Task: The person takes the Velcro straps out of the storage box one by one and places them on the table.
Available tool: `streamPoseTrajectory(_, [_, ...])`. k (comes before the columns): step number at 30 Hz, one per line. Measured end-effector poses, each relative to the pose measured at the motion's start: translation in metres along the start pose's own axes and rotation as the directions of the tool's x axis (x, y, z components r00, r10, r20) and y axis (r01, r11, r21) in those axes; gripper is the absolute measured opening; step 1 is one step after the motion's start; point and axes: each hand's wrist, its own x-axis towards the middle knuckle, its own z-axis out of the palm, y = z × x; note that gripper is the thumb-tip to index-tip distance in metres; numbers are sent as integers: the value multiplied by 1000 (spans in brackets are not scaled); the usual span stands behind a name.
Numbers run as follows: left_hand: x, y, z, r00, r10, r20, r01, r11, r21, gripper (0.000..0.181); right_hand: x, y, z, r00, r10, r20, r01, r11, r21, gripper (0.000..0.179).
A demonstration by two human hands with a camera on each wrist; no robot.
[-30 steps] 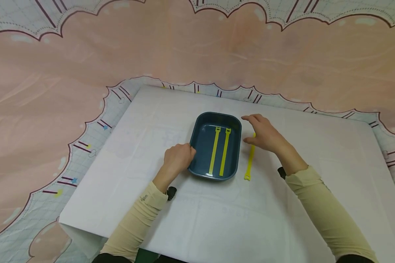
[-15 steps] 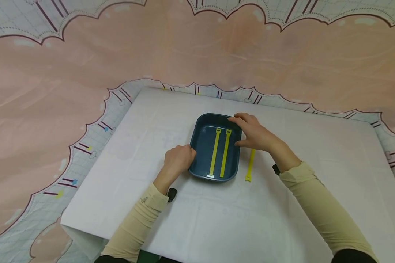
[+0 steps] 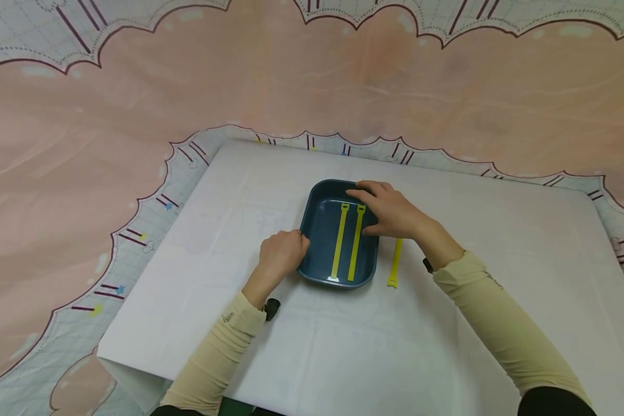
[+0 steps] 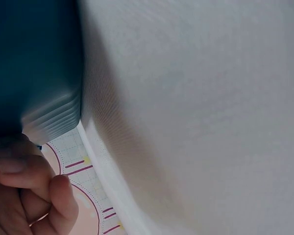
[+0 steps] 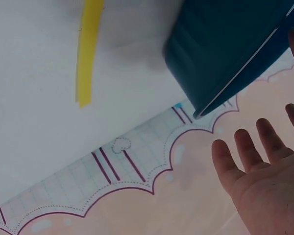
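Observation:
A dark blue rectangular tray (image 3: 318, 242) sits on the white-covered table, its side wall (image 4: 34, 58) filling the corner of the left wrist view. My left hand (image 3: 282, 251) grips the tray's left rim, fingers curled at its edge. Inside lie two yellow cable straps, the left strap (image 3: 338, 242) and the right strap (image 3: 354, 245), side by side and lengthwise. Over the tray's right side is my right hand (image 3: 392, 214), thumb and fingers apart, holding nothing. The right wrist view shows its fingers (image 5: 225, 159) spread beside the tray rim.
A third yellow strap (image 3: 393, 268) lies on the table right of the tray, its far part hidden under my right hand. The white table (image 3: 374, 352) has its far edge beyond the tray. A patterned peach cloth (image 3: 312, 75) hangs behind.
My right hand has moved left, from beside the tray to over its right side, past the loose strap. The left hand stays on the rim; the straps have not moved.

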Motion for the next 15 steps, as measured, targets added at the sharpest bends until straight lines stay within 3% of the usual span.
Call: streamPoseTrajectory(15, [0, -1, 0, 1000, 15, -11, -15, 1000, 2, 36, 9, -7, 14, 998, -22, 59, 26, 998, -52, 81])
